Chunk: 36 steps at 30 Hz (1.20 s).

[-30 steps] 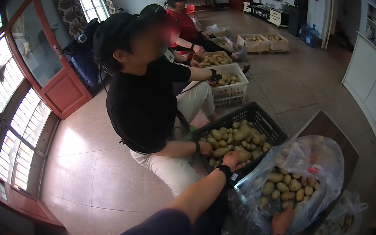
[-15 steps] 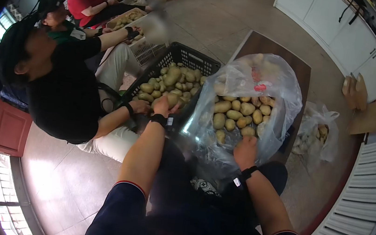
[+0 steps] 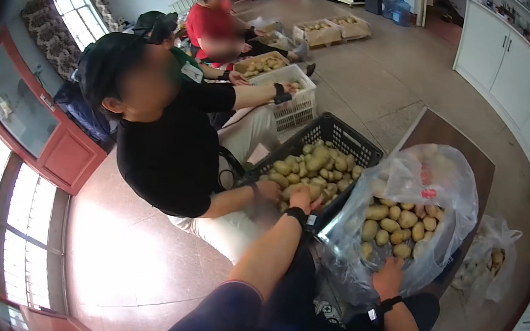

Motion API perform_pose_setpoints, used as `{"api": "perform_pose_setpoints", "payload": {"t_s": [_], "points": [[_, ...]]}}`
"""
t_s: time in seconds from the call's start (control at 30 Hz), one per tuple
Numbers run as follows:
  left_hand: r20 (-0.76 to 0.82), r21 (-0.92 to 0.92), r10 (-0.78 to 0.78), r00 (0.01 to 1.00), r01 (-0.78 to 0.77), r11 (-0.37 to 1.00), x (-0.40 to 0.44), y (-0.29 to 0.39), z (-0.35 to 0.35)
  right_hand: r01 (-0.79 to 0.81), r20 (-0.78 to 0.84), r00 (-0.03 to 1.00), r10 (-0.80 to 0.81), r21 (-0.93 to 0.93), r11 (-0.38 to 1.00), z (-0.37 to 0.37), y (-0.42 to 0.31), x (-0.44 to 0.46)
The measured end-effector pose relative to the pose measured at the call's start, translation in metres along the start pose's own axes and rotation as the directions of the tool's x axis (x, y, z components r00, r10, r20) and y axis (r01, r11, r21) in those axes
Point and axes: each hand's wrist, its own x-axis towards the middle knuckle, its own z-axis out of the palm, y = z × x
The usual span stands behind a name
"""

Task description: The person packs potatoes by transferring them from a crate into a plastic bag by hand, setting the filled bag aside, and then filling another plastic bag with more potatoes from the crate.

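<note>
My left hand [image 3: 301,200] is in the near end of a black plastic crate [image 3: 369,150], its fingers curled round a potato [image 3: 300,189] on top of the heap. Several pale yellow potatoes [image 3: 320,161] fill that crate. At the near edge of a clear plastic bag [image 3: 460,183], my right hand [image 3: 388,278] is closed on the film. Inside the bag's wide mouth lie several more potatoes [image 3: 406,219]. A co-worker's hand [image 3: 266,191] is close to my left hand, at the crate's near side.
The bag rests on a dark brown board [image 3: 433,134]. Beside me sits a co-worker in black [image 3: 164,153], reaching to a white crate [image 3: 295,106]. Two other people sit farther back. A smaller plastic bag [image 3: 491,253] is on the floor at right; white cabinets [image 3: 509,66] line the wall.
My view has swung left and up, so the crate, bag and hands appear farther right and lower. Both hands keep nearly the same places, at the potatoes and the bag edge.
</note>
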Motion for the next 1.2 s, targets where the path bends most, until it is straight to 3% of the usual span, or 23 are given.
{"api": "perform_pose_setpoints", "payload": {"t_s": [0.1,0.17,0.27,0.37,0.4,0.47,0.5,0.57,0.63,0.8,0.83,0.87,0.9,0.97,1.0,1.03,1.07,1.1,1.17,1.2], "points": [[-0.104,-0.087,0.059,0.993,-0.068,0.994,0.001,-0.015,0.013,-0.038,0.017,0.999,0.036,0.118,0.992,0.004,0.004,0.003],[0.107,-0.210,0.054,0.993,-0.030,0.977,0.000,-0.027,0.016,-0.062,0.016,0.998,0.060,0.175,0.983,0.012,0.011,0.008],[0.058,-0.313,0.069,0.996,-0.047,0.949,-0.001,-0.033,0.025,0.017,-0.062,0.998,0.002,0.300,0.954,0.029,0.027,0.015],[0.033,-0.237,0.125,0.992,-0.114,0.965,0.000,-0.043,0.032,0.095,-0.183,0.983,-0.029,0.364,0.927,0.054,0.047,0.026],[0.033,-0.237,0.126,0.991,-0.115,0.965,0.000,-0.041,0.029,0.057,-0.167,0.986,0.020,0.443,0.895,0.059,0.051,0.030],[0.101,-0.038,0.083,0.991,-0.080,0.996,0.001,-0.036,0.022,0.022,-0.150,0.986,0.066,0.520,0.854,0.069,0.058,0.037],[0.105,-0.046,0.064,0.992,-0.060,0.997,0.000,-0.035,0.023,-0.045,-0.094,0.988,0.120,0.570,0.820,0.069,0.057,0.039],[0.081,-0.136,0.037,0.996,-0.026,0.990,-0.001,-0.034,0.024,-0.116,-0.033,0.985,0.172,0.613,0.782,0.067,0.057,0.039],[0.067,-0.206,0.007,0.998,0.007,0.978,-0.002,-0.036,0.028,-0.362,0.231,0.921,0.313,0.802,0.475,0.041,0.037,0.035],[0.040,-0.356,-0.077,0.996,0.086,0.931,-0.001,-0.033,0.039,-0.367,0.258,0.922,0.289,0.820,0.439,0.020,0.018,0.029],[0.046,-0.640,-0.280,0.959,0.243,0.729,0.001,-0.025,0.043,-0.380,0.281,0.918,0.279,0.823,0.422,0.012,0.012,0.027],[0.119,-0.846,-0.456,0.882,0.330,0.418,0.003,-0.017,0.044,-0.379,0.280,0.919,0.279,0.824,0.421,0.012,0.012,0.027],[0.119,-0.846,-0.456,0.882,0.330,0.418,0.003,-0.021,0.050,-0.373,0.282,0.922,0.266,0.831,0.413,0.013,0.012,0.027],[0.269,-0.894,-0.538,0.799,0.415,0.170,0.005,-0.036,0.065,-0.366,0.282,0.925,0.254,0.838,0.405,0.013,0.012,0.027],[0.269,-0.894,-0.536,0.800,0.414,0.169,0.003,-0.028,0.057,-0.374,0.292,0.923,0.250,0.836,0.402,0.012,0.012,0.027],[0.061,-0.753,-0.381,0.923,0.293,0.589,-0.001,-0.012,0.039,-0.383,0.304,0.920,0.248,0.832,0.401,0.011,0.012,0.027],[-0.068,-0.467,-0.135,0.988,0.089,0.880,-0.003,-0.001,0.027,-0.385,0.304,0.919,0.251,0.830,0.404,0.013,0.012,0.029],[-0.059,-0.472,-0.139,0.989,0.096,0.877,0.000,0.003,0.024,-0.344,0.282,0.936,0.211,0.861,0.374,0.015,0.012,0.030],[0.218,-0.198,-0.110,0.970,0.155,0.968,0.003,0.012,0.028,-0.327,0.270,0.942,0.201,0.878,0.349,0.009,0.011,0.021],[0.249,0.098,0.242,0.938,-0.273,0.957,0.004,0.020,0.018,-0.335,0.279,0.939,0.203,0.876,0.347,0.002,0.002,0.021]]}}
